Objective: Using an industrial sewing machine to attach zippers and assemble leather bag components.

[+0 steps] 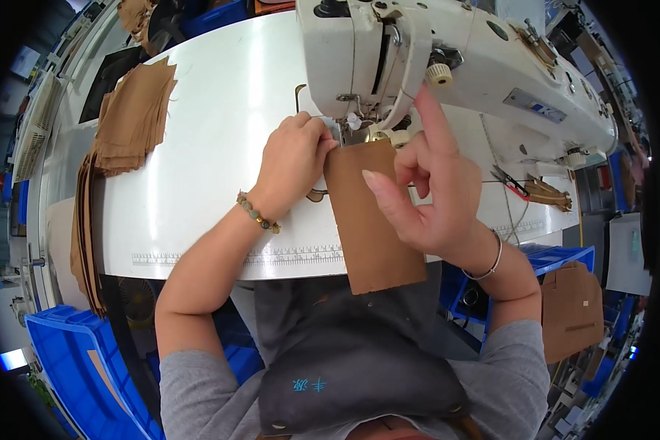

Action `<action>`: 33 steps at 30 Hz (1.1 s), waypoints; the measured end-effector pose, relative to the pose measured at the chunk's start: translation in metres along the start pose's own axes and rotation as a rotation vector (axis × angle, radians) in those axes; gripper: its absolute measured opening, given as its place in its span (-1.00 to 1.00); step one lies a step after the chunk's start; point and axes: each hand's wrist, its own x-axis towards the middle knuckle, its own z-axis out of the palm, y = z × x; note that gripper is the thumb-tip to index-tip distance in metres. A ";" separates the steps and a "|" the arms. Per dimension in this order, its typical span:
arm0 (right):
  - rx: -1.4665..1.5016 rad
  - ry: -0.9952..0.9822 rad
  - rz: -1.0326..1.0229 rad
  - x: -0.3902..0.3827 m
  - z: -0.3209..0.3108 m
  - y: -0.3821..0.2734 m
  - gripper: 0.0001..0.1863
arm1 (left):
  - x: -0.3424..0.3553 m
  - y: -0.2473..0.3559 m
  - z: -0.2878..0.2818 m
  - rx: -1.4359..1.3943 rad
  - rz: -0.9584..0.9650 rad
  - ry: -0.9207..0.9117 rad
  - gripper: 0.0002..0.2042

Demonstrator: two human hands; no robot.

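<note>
Left hand point(293, 154) looks clamped on the cloth point(372, 220) near its corner; right hand point(442, 194), fingers apart. Guide the edge straight under the machine point(484, 55).

Plenty of bare tabletop point(205, 154) is left between the brown stack point(136, 117) and the left hand point(290, 161), so a hand could be slid through there, no problem. Straight ahead, though, everything's blocked by the sewing machine point(359, 59). Past the right hand point(444, 187), some room's taken up by snips point(511, 182) and a brown bundle point(548, 194).
</note>
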 end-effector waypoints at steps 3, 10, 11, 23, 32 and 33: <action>0.136 0.054 0.103 0.000 0.016 -0.007 -0.15 | 0.000 0.000 0.000 0.016 0.001 -0.003 -0.91; 0.015 0.013 0.026 0.000 -0.008 -0.001 -0.30 | 0.001 -0.001 0.000 0.017 0.016 0.001 -0.90; 0.086 0.106 0.050 0.003 -0.010 -0.002 -0.32 | 0.001 -0.001 0.000 0.016 0.024 0.005 -0.90; 0.140 -0.190 0.106 -0.013 0.005 -0.013 -0.39 | -0.001 0.003 0.003 -0.012 0.105 0.053 -0.91; 0.539 0.132 0.381 -0.002 0.000 -0.021 -0.44 | 0.001 0.002 0.003 -0.010 0.098 0.048 -0.90; 0.592 0.109 0.422 -0.005 0.006 -0.025 -0.44 | 0.001 0.002 0.003 -0.020 0.090 0.049 -0.90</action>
